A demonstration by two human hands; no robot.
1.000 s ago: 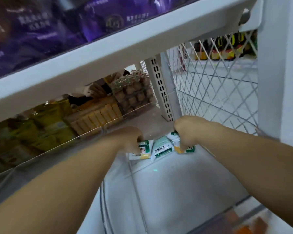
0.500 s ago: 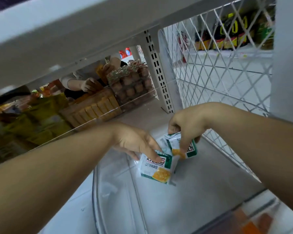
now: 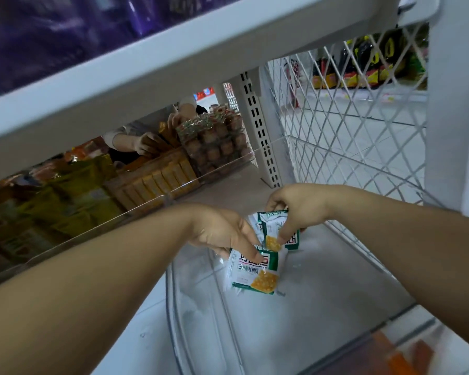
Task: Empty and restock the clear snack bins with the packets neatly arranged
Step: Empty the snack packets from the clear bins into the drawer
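- Left hand (image 3: 222, 234) pinches a green-white packet (image 3: 255, 272) by its top, above the clear bin (image 3: 192, 315).
- Right hand (image 3: 301, 209), at 1 o'clock from it, pinches a second packet (image 3: 275, 230).

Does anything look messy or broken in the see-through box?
Nothing looks spilled or torn. The clear bin has no neat rows yet. The left hand grips one green-and-white packet, tilted. The right hand pinches other packets beside it, bunched unevenly.

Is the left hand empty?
No, the left hand grips a green-and-white packet by its top edge, while the right hand pinches another packet.
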